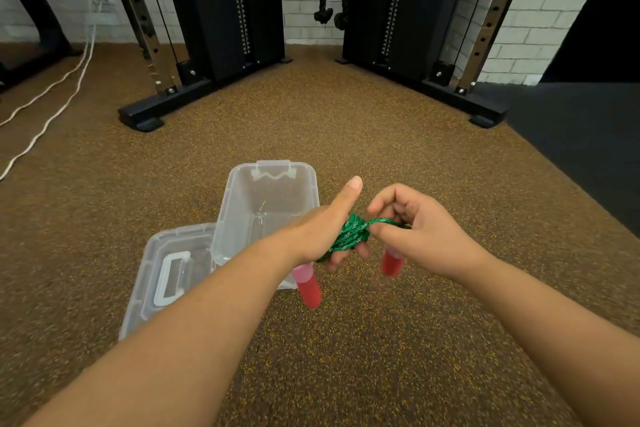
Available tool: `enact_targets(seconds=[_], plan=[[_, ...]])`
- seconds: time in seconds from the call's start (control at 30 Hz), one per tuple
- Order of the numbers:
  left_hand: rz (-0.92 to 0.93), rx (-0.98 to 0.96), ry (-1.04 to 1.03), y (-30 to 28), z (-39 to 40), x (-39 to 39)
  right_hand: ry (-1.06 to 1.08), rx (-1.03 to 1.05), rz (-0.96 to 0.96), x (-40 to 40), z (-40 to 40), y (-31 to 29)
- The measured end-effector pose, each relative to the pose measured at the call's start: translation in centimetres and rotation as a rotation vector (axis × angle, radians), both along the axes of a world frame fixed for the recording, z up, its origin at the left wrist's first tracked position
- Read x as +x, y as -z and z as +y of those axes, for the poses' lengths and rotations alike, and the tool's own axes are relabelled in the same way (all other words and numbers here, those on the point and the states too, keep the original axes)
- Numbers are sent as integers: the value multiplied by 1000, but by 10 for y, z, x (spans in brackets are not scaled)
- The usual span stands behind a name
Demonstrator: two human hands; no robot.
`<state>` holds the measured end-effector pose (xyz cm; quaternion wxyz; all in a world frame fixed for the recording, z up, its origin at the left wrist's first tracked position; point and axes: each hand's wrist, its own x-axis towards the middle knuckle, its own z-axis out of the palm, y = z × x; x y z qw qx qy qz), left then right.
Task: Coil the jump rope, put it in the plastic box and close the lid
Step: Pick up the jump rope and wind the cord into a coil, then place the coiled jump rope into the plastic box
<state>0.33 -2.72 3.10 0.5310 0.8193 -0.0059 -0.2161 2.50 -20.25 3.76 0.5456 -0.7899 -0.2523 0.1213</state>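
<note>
The jump rope (351, 234) is a green cord bundled in coils across my left hand (320, 229), whose thumb sticks up. Its two red handles dangle below: one (307, 286) under my left hand, the other (392, 262) under my right. My right hand (414, 229) pinches a strand of the cord close to the bundle. The clear plastic box (242, 191) stands open on the floor just behind and left of my hands. Its clear lid (156, 274) lies flat against the box's near left side, partly hidden by my left forearm.
Speckled brown rubber floor (346, 340) all around. A black cable machine frame stands behind, with feet at the left (145, 118) and right (485, 114). White cables (52, 104) trail over the floor at far left. A dark mat (581, 149) covers the right.
</note>
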Motion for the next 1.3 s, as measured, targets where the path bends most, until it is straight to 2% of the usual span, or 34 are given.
enact_targets(seconds=[0.07, 0.2, 0.37, 0.5, 0.73, 0.93, 1.13, 1.3], plan=[[44, -61, 4, -2, -1, 2, -7, 30, 7, 3, 0, 0], [137, -221, 5, -6, 0, 2, -6, 152, 190, 5, -1, 7], [255, -428, -7, -2, 1, 4, -228, 191, 445, -2, 1, 18], [330, -532, 23, -2, 4, 2, -270, 161, 447, -6, 9, 21], [251, -735, 100, 4, 14, -3, -161, 134, 391, 3, 10, 20], [203, -682, -65, 6, 19, 0, -56, 39, 272, 4, 16, 25], [18, -331, -229, 2, 25, -1, 80, -53, 178, 5, 28, 29], [-78, -54, -268, -7, 39, -5, 94, 36, 214, -1, 49, 34]])
